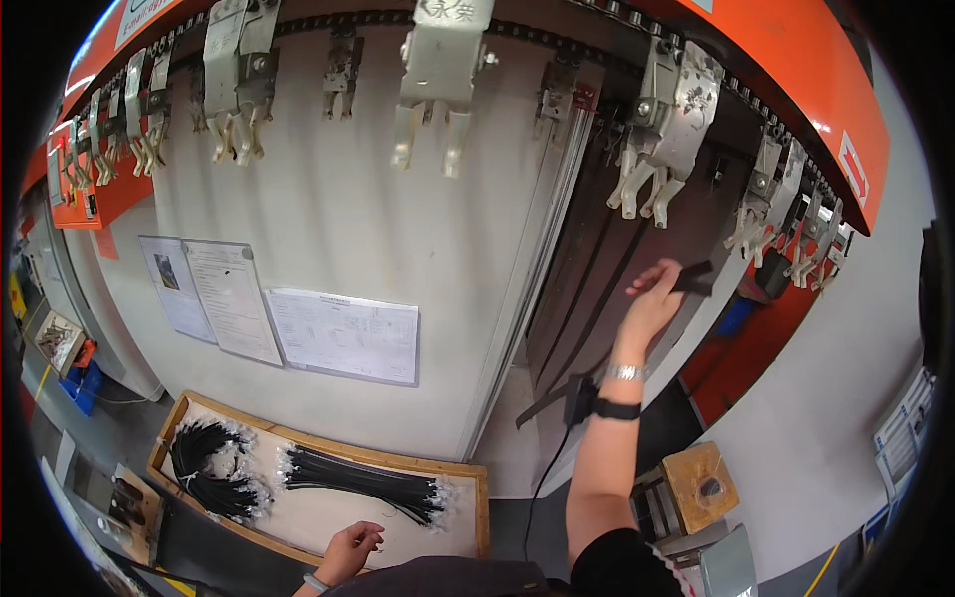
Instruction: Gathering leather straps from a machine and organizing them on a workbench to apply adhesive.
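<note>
My right hand (658, 285) is raised with bent fingers at the right, below the hanging metal clamps (666, 134). A flat black piece (695, 278) shows against its far side; whether the hand grips it cannot be told. My left hand (352, 551) is low, over the front edge of a wood-framed tray (482, 515), its fingers curled; anything between them is too small to make out. In the tray lie a straight bundle of black cables (365, 481) and a coiled, tied bundle of black cables (195, 466), both with clear or whitish ends.
Clamps hang from an overhead chain (522, 31) under an orange housing (813, 89). Behind the tray stands a pale panel with paper sheets (343, 336). Dark hanging strips (589, 276) cover an opening at right. A wooden stool (700, 489) stands at lower right.
</note>
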### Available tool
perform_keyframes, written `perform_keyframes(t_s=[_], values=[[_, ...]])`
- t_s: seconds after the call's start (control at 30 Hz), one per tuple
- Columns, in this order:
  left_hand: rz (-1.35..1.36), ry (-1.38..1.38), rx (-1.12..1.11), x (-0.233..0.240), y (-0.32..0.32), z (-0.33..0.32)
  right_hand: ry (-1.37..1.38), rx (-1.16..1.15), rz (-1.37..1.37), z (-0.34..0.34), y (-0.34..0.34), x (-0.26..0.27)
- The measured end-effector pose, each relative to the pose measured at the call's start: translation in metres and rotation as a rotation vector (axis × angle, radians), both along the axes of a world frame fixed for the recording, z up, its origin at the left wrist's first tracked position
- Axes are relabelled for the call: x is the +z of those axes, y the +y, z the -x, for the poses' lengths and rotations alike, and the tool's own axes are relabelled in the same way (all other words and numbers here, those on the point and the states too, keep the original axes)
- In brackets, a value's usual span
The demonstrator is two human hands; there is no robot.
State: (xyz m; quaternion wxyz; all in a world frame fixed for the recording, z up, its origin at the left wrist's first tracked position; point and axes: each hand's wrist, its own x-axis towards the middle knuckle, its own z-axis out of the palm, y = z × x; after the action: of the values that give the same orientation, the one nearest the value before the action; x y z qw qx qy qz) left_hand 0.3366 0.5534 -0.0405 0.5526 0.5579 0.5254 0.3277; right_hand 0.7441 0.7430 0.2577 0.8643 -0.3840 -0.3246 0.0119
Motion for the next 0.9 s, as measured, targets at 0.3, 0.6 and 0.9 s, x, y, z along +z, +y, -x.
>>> perform_keyframes(t_s=[0.3,0.6,0.9], values=[[0.029,0.015,0.007,-0.001,-0.007,-0.022,-0.402,0.072,0.11,-0.019,0.041,0.046],[0.052,0.01,0.148,-0.014,-0.031,-0.038,-0.11,0.301,0.101,-0.055,0.083,0.036],[0.133,0.047,0.215,-0.019,-0.048,-0.065,-0.535,0.213,0.117,-0.062,0.124,0.008]])
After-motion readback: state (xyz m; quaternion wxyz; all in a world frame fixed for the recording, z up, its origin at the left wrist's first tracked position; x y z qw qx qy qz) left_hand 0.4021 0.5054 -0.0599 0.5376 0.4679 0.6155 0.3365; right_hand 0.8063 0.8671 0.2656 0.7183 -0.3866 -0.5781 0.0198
